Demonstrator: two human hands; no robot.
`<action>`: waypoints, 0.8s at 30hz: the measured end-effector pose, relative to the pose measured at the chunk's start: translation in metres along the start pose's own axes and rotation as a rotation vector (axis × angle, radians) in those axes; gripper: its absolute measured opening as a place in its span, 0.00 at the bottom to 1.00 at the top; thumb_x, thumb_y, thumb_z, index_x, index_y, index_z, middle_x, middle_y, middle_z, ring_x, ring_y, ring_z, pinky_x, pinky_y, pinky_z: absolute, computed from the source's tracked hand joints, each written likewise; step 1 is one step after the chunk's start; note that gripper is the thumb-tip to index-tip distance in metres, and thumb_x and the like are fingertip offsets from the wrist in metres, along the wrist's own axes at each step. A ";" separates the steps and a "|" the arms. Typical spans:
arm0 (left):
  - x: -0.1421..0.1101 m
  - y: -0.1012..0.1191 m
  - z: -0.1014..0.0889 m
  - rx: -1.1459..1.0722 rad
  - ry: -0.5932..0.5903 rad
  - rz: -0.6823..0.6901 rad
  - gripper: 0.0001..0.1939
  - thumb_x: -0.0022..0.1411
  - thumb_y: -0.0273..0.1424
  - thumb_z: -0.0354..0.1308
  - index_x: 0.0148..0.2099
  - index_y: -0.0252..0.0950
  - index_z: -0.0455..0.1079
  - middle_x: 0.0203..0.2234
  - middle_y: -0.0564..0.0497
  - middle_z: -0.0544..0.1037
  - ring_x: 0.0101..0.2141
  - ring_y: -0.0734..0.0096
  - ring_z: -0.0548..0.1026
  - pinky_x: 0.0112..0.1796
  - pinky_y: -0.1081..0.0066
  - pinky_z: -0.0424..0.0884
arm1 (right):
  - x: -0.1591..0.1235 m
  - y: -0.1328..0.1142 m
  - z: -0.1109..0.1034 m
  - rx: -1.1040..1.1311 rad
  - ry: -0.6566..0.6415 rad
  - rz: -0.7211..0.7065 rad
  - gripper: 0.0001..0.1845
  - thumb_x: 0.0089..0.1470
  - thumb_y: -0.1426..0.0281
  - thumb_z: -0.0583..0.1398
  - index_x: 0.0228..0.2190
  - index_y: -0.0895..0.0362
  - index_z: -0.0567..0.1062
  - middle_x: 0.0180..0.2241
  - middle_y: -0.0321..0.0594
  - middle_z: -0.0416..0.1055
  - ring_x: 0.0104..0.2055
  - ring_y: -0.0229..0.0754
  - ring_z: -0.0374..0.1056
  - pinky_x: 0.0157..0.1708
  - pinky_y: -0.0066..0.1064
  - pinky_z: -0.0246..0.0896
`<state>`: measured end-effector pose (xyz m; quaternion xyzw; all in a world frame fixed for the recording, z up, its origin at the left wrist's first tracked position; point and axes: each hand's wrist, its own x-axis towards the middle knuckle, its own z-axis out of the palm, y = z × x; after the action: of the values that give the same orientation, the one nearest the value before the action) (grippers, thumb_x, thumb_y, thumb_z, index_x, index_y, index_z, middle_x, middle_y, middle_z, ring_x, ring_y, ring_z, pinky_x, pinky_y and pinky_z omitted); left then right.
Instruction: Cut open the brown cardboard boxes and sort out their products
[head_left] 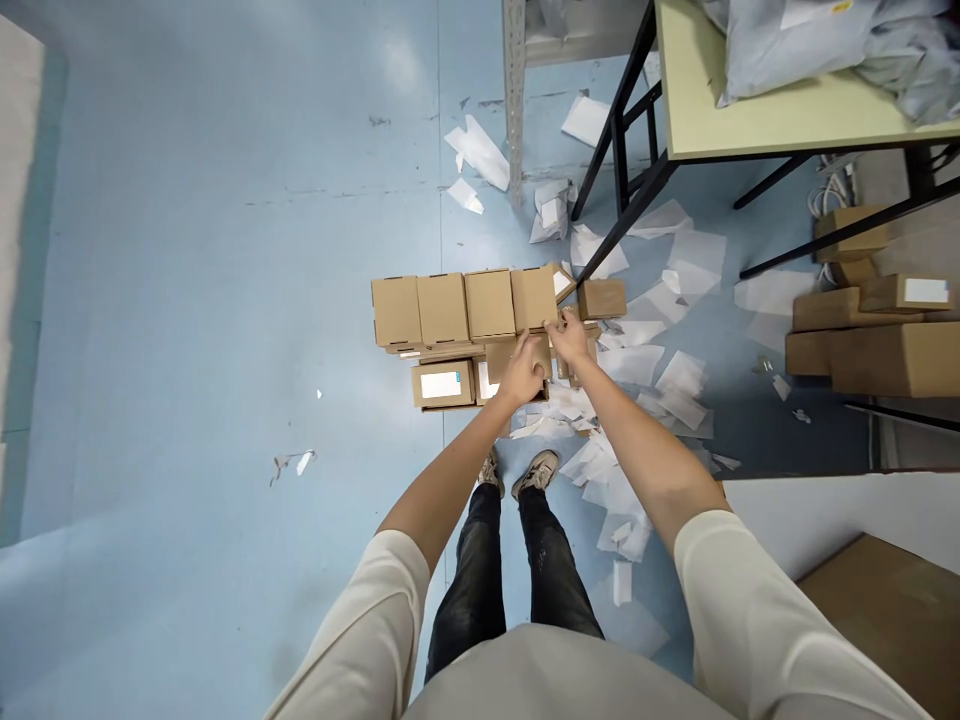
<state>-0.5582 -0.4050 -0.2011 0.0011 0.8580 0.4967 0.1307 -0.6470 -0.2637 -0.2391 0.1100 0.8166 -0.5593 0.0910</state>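
Four small brown cardboard boxes stand in a row on top of a stack on the floor. At the right end of this row is a cardboard box with both my hands at its near edge. My left hand has bent fingers on the edge, with the thumb lower down. My right hand closes at the box's near right corner, and its fingertips are partly hidden. Below my left hand lies the lower layer, where a box with a white label shows at the left.
White paper scraps litter the blue floor right of the stack. A small carton sits by the leg of a pale yellow table bearing grey bags. More cartons lie at the right. My shoes are just below the stack.
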 end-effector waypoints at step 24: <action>0.000 0.020 -0.003 0.162 0.004 -0.022 0.36 0.61 0.24 0.54 0.70 0.38 0.53 0.70 0.41 0.55 0.65 0.47 0.62 0.64 0.50 0.60 | -0.011 0.008 -0.010 0.187 0.118 0.176 0.27 0.43 0.58 0.66 0.44 0.57 0.71 0.35 0.41 0.74 0.40 0.46 0.72 0.46 0.43 0.71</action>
<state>-0.5619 -0.3975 -0.1824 0.0010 0.8957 0.4240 0.1337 -0.6346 -0.2525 -0.2392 0.2221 0.7519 -0.6154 0.0810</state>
